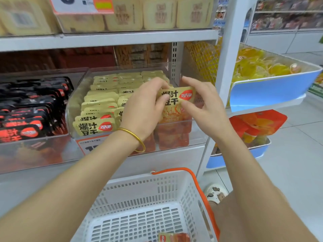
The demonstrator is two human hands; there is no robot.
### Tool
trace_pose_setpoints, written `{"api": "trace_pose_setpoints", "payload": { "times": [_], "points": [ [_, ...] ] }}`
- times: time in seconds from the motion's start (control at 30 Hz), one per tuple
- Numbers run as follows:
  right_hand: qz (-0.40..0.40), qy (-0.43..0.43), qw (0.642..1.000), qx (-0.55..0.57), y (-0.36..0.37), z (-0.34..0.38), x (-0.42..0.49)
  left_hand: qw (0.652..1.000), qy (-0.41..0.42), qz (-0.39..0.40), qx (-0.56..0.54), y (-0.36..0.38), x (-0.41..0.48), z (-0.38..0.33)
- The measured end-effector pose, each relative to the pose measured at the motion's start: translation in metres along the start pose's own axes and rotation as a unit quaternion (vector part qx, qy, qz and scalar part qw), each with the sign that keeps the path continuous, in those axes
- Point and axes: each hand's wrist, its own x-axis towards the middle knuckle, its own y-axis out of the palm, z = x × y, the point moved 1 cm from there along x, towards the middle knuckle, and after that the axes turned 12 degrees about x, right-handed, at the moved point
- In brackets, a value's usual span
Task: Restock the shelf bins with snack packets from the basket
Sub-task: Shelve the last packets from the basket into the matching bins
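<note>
Shelving unit (108, 40): a white metal rack fills the left and centre of the view, with a blurred upper tier of pale yellow packs.
Side racks (269, 91): blue-fronted trays to the right of the upright hold yellow and orange sweets.
Basket (139, 194): a white slotted plastic basket with an orange handle sits low in front of the shelf, between the two forearms; it looks nearly empty.
Clear bin (78, 103): a transparent bin on the middle shelf holds rows of yellow snack packets standing on edge, filling its left and middle columns.
Black packets (33, 109): a neighbouring bin to the left is packed with black-and-red packets.
Left hand (145, 109): inside the clear bin, thumb and fingers closed on the left edge of the held packet; a gold bangle (132, 137) circles the wrist.
Right hand (204, 105): fingers spread, thumb pressing the packet's right edge; whether the other fingers touch it is hard to tell.
Held packet (174, 100): yellow top with black characters and a red logo, upright at the front of the bin's right-hand column.
Leftover packet (173, 237): one like it lies on the basket floor, at the bottom edge of the view.
</note>
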Motion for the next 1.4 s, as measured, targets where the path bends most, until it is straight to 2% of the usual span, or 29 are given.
{"api": "trace_pose_setpoints", "payload": {
  "times": [0.13, 0.3, 0.4, 0.6, 0.77, 0.83, 0.9, 0.97, 1.0, 1.07, 1.1, 1.13, 1.24, 1.3, 1.34, 1.37, 1.4],
  "points": [
    [-0.047, 0.031, 0.997, -0.048, -0.001, -0.003, -0.009, 0.995, 0.033, -0.036, 0.090, 0.009, -0.006, 0.001],
    [-0.006, 0.045, 0.991, -0.128, 0.002, -0.001, -0.015, 0.983, 0.036, -0.063, 0.168, 0.015, -0.019, 0.008],
    [0.028, 0.042, 0.983, -0.176, 0.006, -0.005, -0.018, 0.979, 0.041, -0.054, 0.193, 0.018, -0.025, 0.010],
    [0.045, 0.013, 0.978, -0.204, 0.011, -0.003, -0.019, 0.974, 0.043, -0.056, 0.214, 0.015, -0.030, 0.012],
    [0.048, 0.044, 0.970, -0.233, 0.011, -0.002, -0.023, 0.970, 0.057, -0.054, 0.231, 0.012, -0.029, 0.008],
    [0.001, -0.004, 0.968, -0.252, 0.012, 0.001, -0.028, 0.969, 0.065, -0.070, 0.226, 0.006, -0.037, 0.007],
    [-0.085, -0.091, 0.961, -0.247, 0.018, 0.010, -0.040, 0.973, 0.067, -0.090, 0.203, -0.003, -0.057, 0.008],
    [-0.110, -0.156, 0.958, -0.212, 0.031, 0.020, -0.056, 0.977, 0.073, -0.089, 0.178, -0.011, -0.085, 0.014],
    [-0.079, -0.163, 0.964, -0.193, 0.041, 0.024, -0.065, 0.978, 0.081, -0.071, 0.176, -0.013, -0.100, 0.020],
    [0.073, -0.079, 0.980, -0.170, 0.064, 0.024, -0.078, 0.976, 0.094, 0.008, 0.198, -0.014, -0.131, 0.041],
    [0.179, -0.013, 0.966, -0.183, 0.078, 0.016, -0.087, 0.971, 0.095, 0.063, 0.211, -0.014, -0.146, 0.055],
    [0.284, 0.041, 0.933, -0.218, 0.092, 0.005, -0.095, 0.965, 0.090, 0.116, 0.218, -0.014, -0.162, 0.070],
    [0.536, 0.094, 0.784, -0.300, 0.138, -0.038, -0.135, 0.932, 0.060, 0.253, 0.253, -0.012, -0.201, 0.111],
    [0.639, 0.101, 0.684, -0.338, 0.165, -0.077, -0.171, 0.896, 0.068, 0.334, 0.283, -0.011, -0.214, 0.123],
    [0.667, 0.109, 0.649, -0.351, 0.175, -0.097, -0.188, 0.876, 0.066, 0.384, 0.284, -0.009, -0.218, 0.125],
    [0.680, 0.119, 0.628, -0.358, 0.183, -0.117, -0.204, 0.860, 0.061, 0.418, 0.286, -0.005, -0.222, 0.127],
    [0.680, 0.132, 0.624, -0.362, 0.191, -0.135, -0.217, 0.848, 0.060, 0.439, 0.291, -0.001, -0.226, 0.131]
  ]
}}
